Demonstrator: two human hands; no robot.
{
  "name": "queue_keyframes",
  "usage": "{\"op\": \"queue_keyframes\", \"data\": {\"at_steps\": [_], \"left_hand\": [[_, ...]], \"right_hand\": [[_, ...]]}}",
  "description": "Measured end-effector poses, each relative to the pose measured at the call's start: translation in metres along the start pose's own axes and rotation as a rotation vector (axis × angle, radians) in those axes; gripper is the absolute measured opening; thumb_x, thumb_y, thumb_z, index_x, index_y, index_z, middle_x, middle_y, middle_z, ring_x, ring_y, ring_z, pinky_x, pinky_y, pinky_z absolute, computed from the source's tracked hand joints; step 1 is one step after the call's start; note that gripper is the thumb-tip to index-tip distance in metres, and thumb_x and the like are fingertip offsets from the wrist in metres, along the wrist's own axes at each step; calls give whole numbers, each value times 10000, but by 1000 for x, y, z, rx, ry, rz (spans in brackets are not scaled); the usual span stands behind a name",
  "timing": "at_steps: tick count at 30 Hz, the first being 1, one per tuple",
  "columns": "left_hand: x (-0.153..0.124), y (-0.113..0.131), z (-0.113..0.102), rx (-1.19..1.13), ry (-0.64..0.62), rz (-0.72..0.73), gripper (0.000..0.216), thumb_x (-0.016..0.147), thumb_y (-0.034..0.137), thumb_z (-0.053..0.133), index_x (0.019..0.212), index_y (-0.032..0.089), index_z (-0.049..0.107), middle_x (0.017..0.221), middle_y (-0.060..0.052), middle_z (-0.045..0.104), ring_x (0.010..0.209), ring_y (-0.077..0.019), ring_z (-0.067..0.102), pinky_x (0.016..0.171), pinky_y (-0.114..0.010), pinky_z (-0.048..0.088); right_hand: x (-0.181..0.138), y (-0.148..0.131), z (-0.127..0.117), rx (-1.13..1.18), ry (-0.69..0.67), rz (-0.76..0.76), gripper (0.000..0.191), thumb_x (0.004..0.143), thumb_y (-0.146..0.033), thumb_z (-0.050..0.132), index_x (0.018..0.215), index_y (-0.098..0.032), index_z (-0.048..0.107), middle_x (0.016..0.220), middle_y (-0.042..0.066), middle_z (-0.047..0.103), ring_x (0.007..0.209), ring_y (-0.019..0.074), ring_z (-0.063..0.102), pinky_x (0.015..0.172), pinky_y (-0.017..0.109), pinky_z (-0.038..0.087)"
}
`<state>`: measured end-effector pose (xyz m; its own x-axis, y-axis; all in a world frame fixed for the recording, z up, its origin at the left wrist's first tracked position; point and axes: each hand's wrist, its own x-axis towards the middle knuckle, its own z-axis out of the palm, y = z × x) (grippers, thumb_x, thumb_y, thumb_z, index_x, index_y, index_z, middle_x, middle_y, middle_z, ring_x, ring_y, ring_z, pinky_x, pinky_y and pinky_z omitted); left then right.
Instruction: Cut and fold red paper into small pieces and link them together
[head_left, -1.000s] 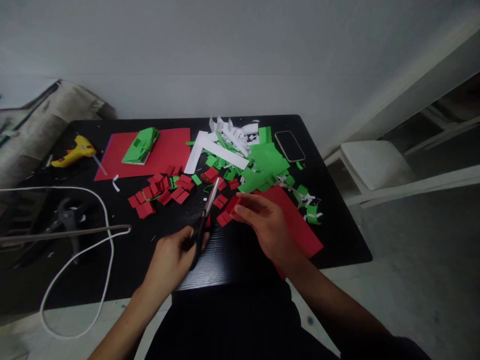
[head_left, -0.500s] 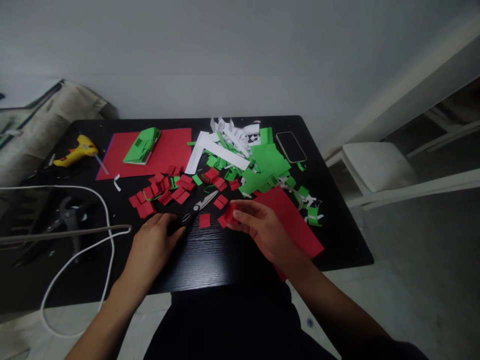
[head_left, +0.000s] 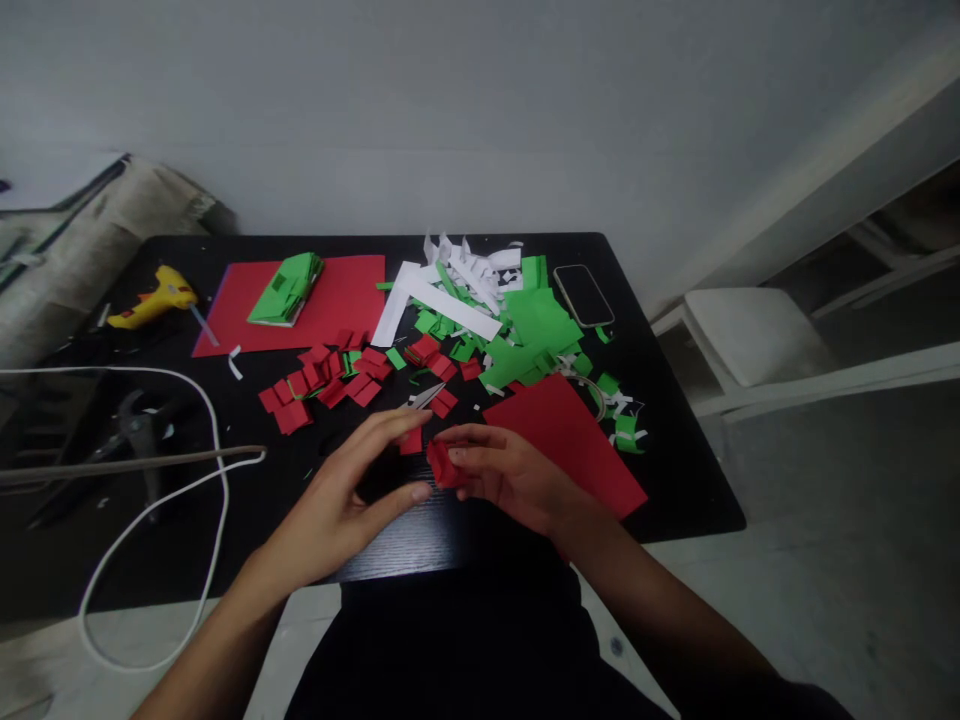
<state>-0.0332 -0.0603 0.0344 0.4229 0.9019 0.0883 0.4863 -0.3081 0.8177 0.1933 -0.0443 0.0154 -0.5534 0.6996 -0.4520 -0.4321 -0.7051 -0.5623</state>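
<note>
Pinching folded red paper [head_left: 442, 466] in the right hand [head_left: 521, 479] — left hand [head_left: 343, 510] spread wide, empty, near scissors [head_left: 428, 396]

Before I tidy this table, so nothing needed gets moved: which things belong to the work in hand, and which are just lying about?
Likely in use:
- red paper in the right hand
- scissors by the left hand
- small red pieces

Apparently just lying about:
- phone
- yellow glue gun
- pliers

Bare left hand [head_left: 341, 515], bare right hand [head_left: 521, 478], dark sleeve [head_left: 804, 702], black clothing [head_left: 465, 650]
</note>
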Motion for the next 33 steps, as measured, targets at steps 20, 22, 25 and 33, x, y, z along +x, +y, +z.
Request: {"op": "queue_keyframes", "data": {"at_steps": [20,22,25,33], "left_hand": [[6,3,12,-336,108,-150,79,877,269,760,869,195,732,821,-12,743,767,-149,703,737,-249,585],[6,4,13,-307,107,-145,103,886,290,750,855,194,730,792,-8,738,726,-144,696,701,-244,587],[6,5,15,-253,166,-141,121,863,307,773,886,194,738,796,-9,746,725,-149,703,700,-247,595],[7,5,20,-292,151,-157,101,870,273,768,941,205,748,822,0,761,745,-135,718,695,-217,588]], "right_hand": [[-16,-3,8,-542,97,-345,306,801,-354,837,1059,-220,743,1086,48,748,1034,194,707,954,340,550],[-18,-3,9,-580,111,-379,239,803,-311,823,1014,-225,749,1031,37,759,993,195,718,937,347,554],[-19,-1,10,-602,144,-380,154,794,-226,787,942,-221,746,945,21,763,914,186,726,883,338,563],[-19,-1,13,-752,208,-423,119,813,-285,790,877,-207,728,867,13,753,811,171,703,749,298,546]]}}
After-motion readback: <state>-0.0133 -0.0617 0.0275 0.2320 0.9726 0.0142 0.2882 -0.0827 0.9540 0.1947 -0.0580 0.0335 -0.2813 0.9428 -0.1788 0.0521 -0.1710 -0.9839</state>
